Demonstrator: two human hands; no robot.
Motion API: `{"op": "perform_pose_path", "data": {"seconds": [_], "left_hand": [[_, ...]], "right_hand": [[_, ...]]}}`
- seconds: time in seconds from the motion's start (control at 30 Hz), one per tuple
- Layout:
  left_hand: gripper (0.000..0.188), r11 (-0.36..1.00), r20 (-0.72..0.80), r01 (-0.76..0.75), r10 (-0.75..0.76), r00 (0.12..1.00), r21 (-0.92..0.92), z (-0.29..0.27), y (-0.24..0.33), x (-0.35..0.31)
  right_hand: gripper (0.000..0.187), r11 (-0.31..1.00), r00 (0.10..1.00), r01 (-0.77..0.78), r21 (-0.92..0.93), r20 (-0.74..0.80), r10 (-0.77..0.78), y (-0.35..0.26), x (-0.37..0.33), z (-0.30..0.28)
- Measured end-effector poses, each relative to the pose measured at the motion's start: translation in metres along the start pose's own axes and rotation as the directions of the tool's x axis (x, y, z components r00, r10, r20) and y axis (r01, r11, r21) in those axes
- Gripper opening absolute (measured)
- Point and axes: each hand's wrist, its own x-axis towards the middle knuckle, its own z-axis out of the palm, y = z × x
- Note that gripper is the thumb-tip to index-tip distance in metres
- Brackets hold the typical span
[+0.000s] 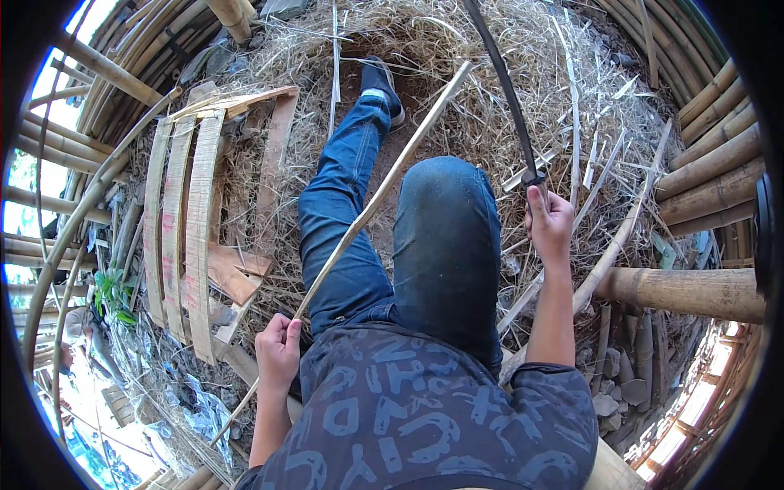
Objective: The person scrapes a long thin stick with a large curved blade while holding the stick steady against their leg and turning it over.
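Observation:
My left hand (278, 353) grips a long thin bamboo strip (384, 188) near its lower part. The strip runs diagonally up across my left thigh toward the top centre. My right hand (549, 222) is closed on the handle of a long dark curved blade (505, 86), which rises away from me toward the top edge. Blade and strip are apart. I sit with blue-jeaned legs (445, 245) out, the left one stretched forward, the right knee raised between my hands.
Dry shavings and split bamboo slivers (588, 106) cover the ground ahead. Flat wooden slats (184, 220) lie at left. Thick bamboo poles (710, 188) are stacked at right and one (686, 291) juts in beside my right arm. More poles (82, 139) curve along the left.

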Motion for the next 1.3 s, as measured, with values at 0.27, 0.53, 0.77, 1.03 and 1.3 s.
{"op": "perform_pose_path", "data": {"seconds": [0.27,0.53,0.77,1.03,1.3], "left_hand": [[0.031,0.997,0.193,-0.006,0.022,0.981,-0.083,0.000,-0.005,-0.005],[0.032,0.992,0.230,0.027,0.002,0.973,-0.122,0.000,-0.012,-0.014],[0.032,0.994,0.192,0.040,-0.020,0.981,-0.100,-0.004,-0.007,-0.015],[0.031,0.992,0.216,0.036,-0.009,0.976,-0.121,-0.004,-0.009,-0.016],[0.030,0.993,0.210,0.044,-0.020,0.977,-0.109,-0.005,-0.002,-0.018]], "right_hand": [[0.040,0.839,0.941,0.326,-0.435,0.071,-0.330,-0.045,-0.018,0.018],[0.049,0.720,0.943,0.315,-0.619,0.118,-0.311,-0.039,0.001,-0.001],[0.053,0.657,0.941,0.323,-0.681,0.153,-0.303,-0.047,0.008,-0.013],[0.060,0.569,0.921,0.348,-0.745,0.157,-0.357,-0.044,0.013,-0.028],[0.065,0.516,0.897,0.368,-0.774,0.148,-0.416,-0.041,0.017,-0.035]]}}
